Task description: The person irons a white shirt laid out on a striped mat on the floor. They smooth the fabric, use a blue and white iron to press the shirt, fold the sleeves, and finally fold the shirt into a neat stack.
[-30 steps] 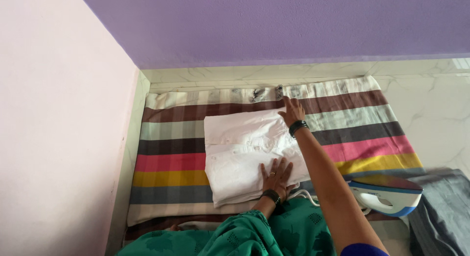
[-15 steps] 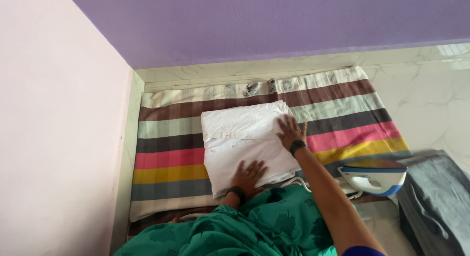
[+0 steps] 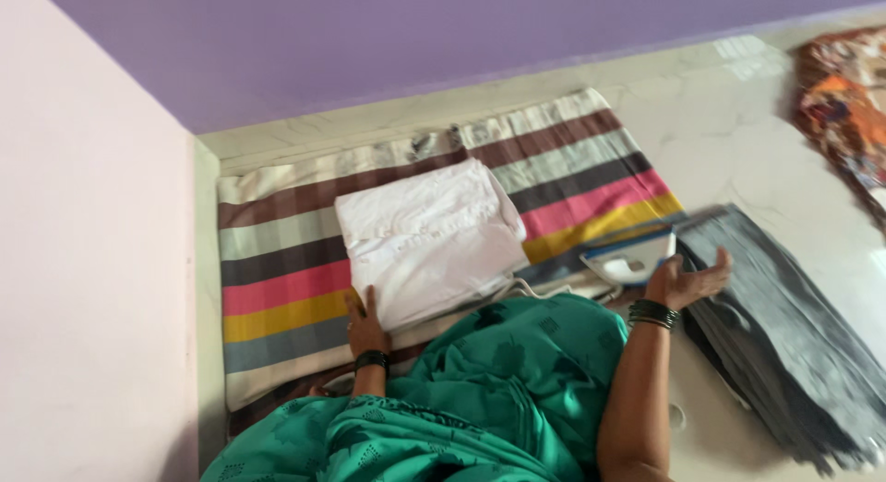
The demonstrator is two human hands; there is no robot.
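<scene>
Beside the folded white garment (image 3: 429, 238), your left hand (image 3: 365, 327) presses flat on its near corner to steady it, while your right hand (image 3: 688, 281) hangs spread and empty between the iron (image 3: 629, 259) and the grey cloth (image 3: 784, 334).

My dress: teal-green cloth (image 3: 480, 390) with a darker leaf-like print, loosely draped and creased across my lap. My arms: bare from the upper arm down, a strip of blue sleeve edge not clearly readable. My left hand (image 3: 366, 327): a ring on one finger, a black band at the wrist. My right hand (image 3: 685, 281): a stack of dark bangles (image 3: 652, 313) at the wrist.
</scene>
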